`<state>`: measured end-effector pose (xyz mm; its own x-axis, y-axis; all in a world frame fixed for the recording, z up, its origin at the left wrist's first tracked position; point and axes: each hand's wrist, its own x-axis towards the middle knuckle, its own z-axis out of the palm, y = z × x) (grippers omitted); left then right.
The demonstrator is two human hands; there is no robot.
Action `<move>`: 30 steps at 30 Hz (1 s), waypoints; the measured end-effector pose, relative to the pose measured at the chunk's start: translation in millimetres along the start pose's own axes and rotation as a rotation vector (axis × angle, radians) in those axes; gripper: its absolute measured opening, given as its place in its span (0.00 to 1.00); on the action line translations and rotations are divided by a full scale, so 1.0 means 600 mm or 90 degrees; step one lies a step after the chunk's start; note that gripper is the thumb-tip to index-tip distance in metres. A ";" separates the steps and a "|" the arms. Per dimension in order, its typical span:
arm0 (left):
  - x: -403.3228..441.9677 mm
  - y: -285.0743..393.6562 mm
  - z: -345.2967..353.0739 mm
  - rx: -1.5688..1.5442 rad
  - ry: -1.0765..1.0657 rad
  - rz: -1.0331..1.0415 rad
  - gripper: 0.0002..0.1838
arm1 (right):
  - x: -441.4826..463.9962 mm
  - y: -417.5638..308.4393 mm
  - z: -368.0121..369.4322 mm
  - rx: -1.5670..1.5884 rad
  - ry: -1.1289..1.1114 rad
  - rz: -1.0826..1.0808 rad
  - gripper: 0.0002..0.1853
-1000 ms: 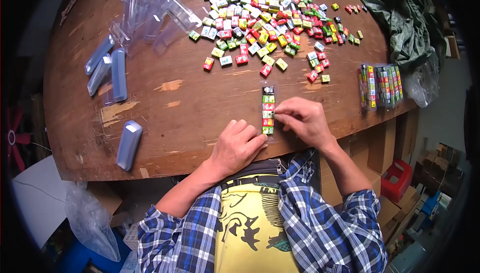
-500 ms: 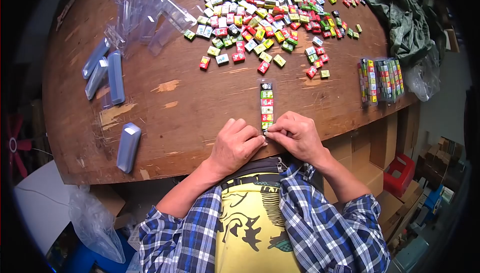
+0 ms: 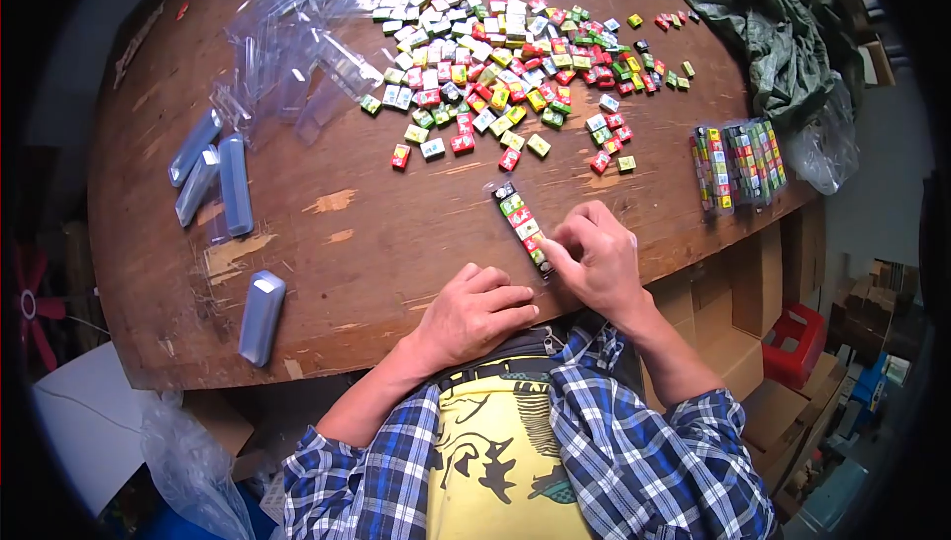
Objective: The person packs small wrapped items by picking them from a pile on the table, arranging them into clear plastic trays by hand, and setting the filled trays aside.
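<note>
A narrow clear plastic case [image 3: 518, 216] filled with a row of small coloured boxes lies slanted on the table in front of me. Its far end points up and to the left. My right hand [image 3: 601, 261] grips the near right part of it, thumb against the side and fingers bent over it. My left hand [image 3: 474, 314] rests at the table's front edge, just short of the case. Its fingers are loosely bent and slightly apart, with nothing seen in them; the palm side is hidden.
Many small coloured boxes [image 3: 495, 64] are heaped across the back of the wooden table [image 3: 396, 228]. Clear plastic pieces [image 3: 287, 54] lie at the back left, with several bluish cases [image 3: 236, 183] below them. Filled cases [image 3: 738, 165] stand on the right, near a green sheet [image 3: 792, 35].
The filled case has turned from upright in view to slanting up-left. My left hand has come off its near end, while my right hand has shifted onto its side.
</note>
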<state>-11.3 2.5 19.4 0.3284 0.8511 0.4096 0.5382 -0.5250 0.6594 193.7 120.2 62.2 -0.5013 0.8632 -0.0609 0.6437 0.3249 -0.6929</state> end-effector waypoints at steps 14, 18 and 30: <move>0.002 0.000 0.000 0.012 -0.013 -0.025 0.15 | -0.007 0.054 -0.038 -0.066 0.135 -0.148 0.12; 0.006 0.002 0.001 0.011 -0.013 -0.026 0.15 | 0.014 0.130 -0.166 -0.230 0.360 -0.085 0.10; 0.004 0.002 0.001 0.017 -0.014 -0.038 0.15 | 0.028 0.234 -0.234 -0.468 0.478 -0.039 0.14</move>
<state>-9.4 3.7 20.7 0.3113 0.8810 0.3562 0.5774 -0.4730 0.6655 356.6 234.5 64.7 -0.2192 0.7736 0.5946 0.9481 0.3128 -0.0574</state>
